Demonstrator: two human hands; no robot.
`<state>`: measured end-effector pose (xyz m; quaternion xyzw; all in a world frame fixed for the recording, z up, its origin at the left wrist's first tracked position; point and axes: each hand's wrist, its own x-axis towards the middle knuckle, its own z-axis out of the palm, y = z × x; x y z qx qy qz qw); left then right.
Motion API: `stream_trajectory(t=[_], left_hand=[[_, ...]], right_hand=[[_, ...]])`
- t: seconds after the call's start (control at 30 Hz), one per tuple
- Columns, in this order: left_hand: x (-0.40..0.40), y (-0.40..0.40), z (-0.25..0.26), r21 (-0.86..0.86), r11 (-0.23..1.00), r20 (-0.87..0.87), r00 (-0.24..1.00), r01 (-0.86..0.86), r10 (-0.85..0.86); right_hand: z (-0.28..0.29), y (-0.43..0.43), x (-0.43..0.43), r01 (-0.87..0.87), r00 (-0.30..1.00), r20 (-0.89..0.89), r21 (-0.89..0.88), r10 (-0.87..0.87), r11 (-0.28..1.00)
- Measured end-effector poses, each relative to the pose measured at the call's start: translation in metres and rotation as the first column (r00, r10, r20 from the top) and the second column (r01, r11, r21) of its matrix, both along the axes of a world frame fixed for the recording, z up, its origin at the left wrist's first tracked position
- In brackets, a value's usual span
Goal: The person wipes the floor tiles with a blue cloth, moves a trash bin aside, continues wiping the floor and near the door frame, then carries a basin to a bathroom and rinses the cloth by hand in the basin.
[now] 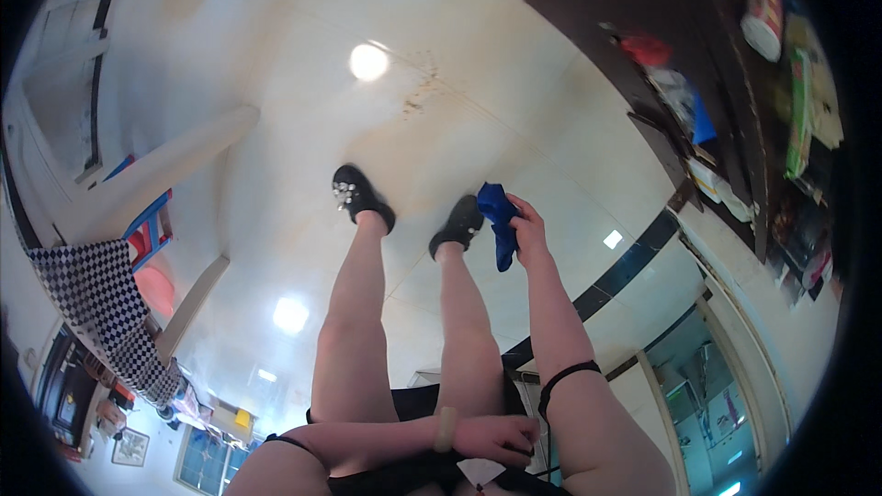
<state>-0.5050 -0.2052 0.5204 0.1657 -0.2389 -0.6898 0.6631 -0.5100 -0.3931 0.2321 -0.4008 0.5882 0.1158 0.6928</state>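
Observation:
Out to the right, my right hand (530, 229) holds a bunched dark blue cloth (497, 220) above the tiled floor. The cloth hangs beside my right black shoe (457, 226) and overlaps its edge in the picture. My left forearm lies across my waist, with a pale bangle (446, 429) at the wrist. There my left hand (497, 438) has its fingers curled in against my black clothing; whether anything is inside them cannot be made out. My left black shoe (360, 196), with shiny ornaments, stands on the floor.
A dark brown cabinet (579, 0) with cluttered shelves stands at the upper right, holding a red canister (763, 10). On the left is a table with a black-and-white checkered cloth (89, 289), a blue stool (153, 227) by it. Brown specks mark the glossy floor (310, 103).

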Motion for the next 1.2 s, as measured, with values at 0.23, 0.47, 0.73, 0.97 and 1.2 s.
stream_trajectory(t=[0.23,0.47,0.73,0.97,1.2], left_hand=[[0.055,0.057,-0.033,0.149,0.962,0.056,0.969,0.230,-0.241],[0.185,0.129,-0.113,0.328,0.912,0.375,0.920,-0.247,0.114],[0.257,0.167,-0.152,0.514,0.711,0.624,0.778,-0.480,0.074],[0.304,0.168,-0.157,0.298,0.746,0.879,0.476,-0.596,0.029],[0.299,0.144,-0.206,-0.033,0.837,0.953,0.236,-0.546,0.192]], right_hand=[[-0.041,0.074,0.123,-0.051,0.999,0.026,0.269,0.046,0.962],[-0.154,0.188,0.220,-0.223,0.958,0.197,0.058,0.207,0.973],[-0.211,0.318,0.308,-0.473,0.421,0.013,-0.850,0.907,0.231],[-0.292,0.346,0.320,-0.008,0.127,-0.295,-0.955,0.947,-0.296],[-0.296,0.241,0.363,-0.155,0.292,-0.542,-0.840,0.788,-0.520]])
